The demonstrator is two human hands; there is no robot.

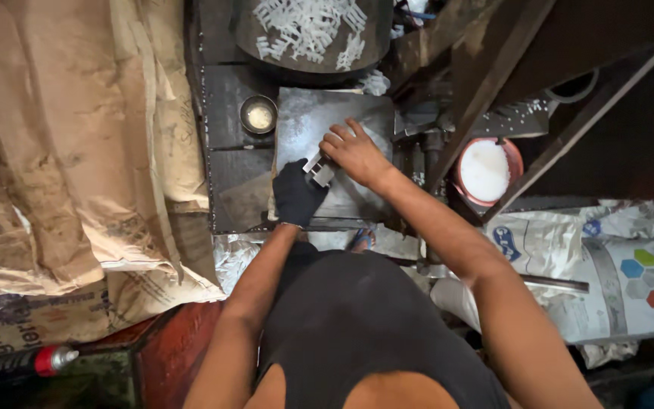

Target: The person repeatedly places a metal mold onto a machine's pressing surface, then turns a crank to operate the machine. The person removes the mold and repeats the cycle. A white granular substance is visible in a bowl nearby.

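Note:
My left hand [297, 193] wears a black glove and grips a small grey metal block [319, 171] over a worn steel work plate [304, 113]. My bare right hand [353, 151] rests on the same block from the far side, fingers curled over its top. Both hands meet at the middle of the plate. The underside of the block is hidden by my fingers.
A small round metal cup [259, 115] sits left of the plate. A dark pan of white plastic pieces [308, 30] lies beyond it. A red bowl of white powder [486, 170] stands to the right. Brown paper sacks [70, 151] pile up left; printed white bags [607, 265] right.

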